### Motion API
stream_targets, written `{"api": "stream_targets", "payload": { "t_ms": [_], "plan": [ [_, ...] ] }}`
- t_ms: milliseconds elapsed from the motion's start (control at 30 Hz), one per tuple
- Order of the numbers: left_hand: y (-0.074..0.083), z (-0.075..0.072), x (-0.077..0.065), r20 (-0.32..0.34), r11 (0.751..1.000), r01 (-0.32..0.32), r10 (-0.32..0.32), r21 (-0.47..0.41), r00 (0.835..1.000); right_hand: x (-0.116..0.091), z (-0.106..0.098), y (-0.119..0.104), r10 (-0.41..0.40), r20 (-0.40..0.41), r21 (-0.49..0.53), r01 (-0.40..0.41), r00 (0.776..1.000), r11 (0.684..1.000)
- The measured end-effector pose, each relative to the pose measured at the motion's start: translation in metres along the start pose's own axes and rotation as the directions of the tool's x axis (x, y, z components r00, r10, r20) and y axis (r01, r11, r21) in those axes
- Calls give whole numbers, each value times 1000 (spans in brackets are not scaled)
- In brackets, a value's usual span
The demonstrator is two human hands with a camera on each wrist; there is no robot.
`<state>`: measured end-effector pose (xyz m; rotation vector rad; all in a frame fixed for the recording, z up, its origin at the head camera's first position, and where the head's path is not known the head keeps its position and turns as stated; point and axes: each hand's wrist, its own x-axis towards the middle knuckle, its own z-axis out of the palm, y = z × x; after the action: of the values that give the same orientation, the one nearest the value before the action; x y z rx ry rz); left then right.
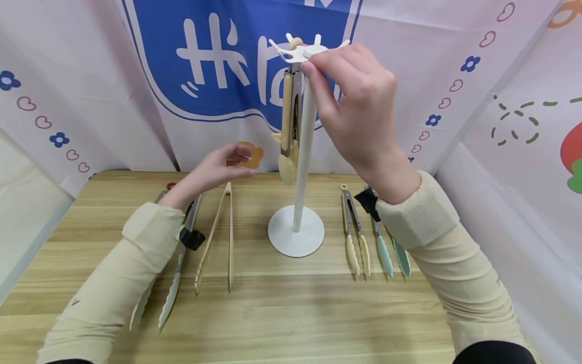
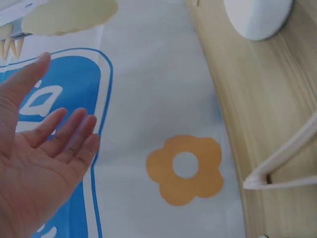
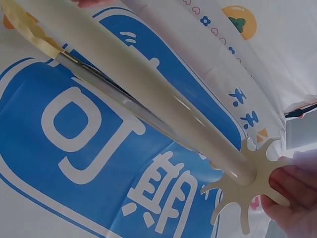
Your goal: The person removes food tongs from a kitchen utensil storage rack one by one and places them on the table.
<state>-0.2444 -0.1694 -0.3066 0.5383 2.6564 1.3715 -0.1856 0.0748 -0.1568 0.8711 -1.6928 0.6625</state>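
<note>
A white stand [image 1: 306, 151] rises from a round base, topped by a disc of curved hooks [image 1: 297, 54]. My right hand [image 1: 361, 101] pinches the edge of that hooked disc between thumb and fingers, seen from below in the right wrist view [image 3: 297, 191]. From a hook on the far left side hangs a pair of cream-tipped tongs [image 1: 286, 114] with a metal body, its ring over the hook. My left hand [image 1: 223, 164] hovers left of the tongs' lower end, fingers relaxed and palm bare in the left wrist view.
Long pale-tipped tongs [image 1: 170, 298] lie on the wooden table [image 1: 273, 313] partly under my left forearm, beside slim beige tongs [image 1: 231, 237]. Right of the stand lie cream-tipped tongs [image 1: 352, 253] and green-tipped tongs [image 1: 384, 255]. A printed cloth [image 1: 136, 126] hangs behind.
</note>
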Motion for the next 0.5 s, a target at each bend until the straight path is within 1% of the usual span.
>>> {"api": "stream_targets", "payload": {
  "t_ms": [100, 200, 333, 500],
  "plan": [
    [7, 2, 2, -13, 999, -35, 34, -30, 999, 0, 1, 1, -2, -14, 26, 3, 1000, 1000],
    [14, 3, 4, -25, 995, -69, 67, -74, 997, 0, 1, 2, 12, -33, 74, -10, 999, 997],
    [21, 4, 7, -42, 985, -113, 108, -134, 993, 1, 1, 4, 29, -60, 131, -21, 998, 991],
    [27, 4, 10, -53, 967, -158, 151, -199, 987, 2, 0, 6, 47, -70, 184, -34, 996, 982]
  ]
}}
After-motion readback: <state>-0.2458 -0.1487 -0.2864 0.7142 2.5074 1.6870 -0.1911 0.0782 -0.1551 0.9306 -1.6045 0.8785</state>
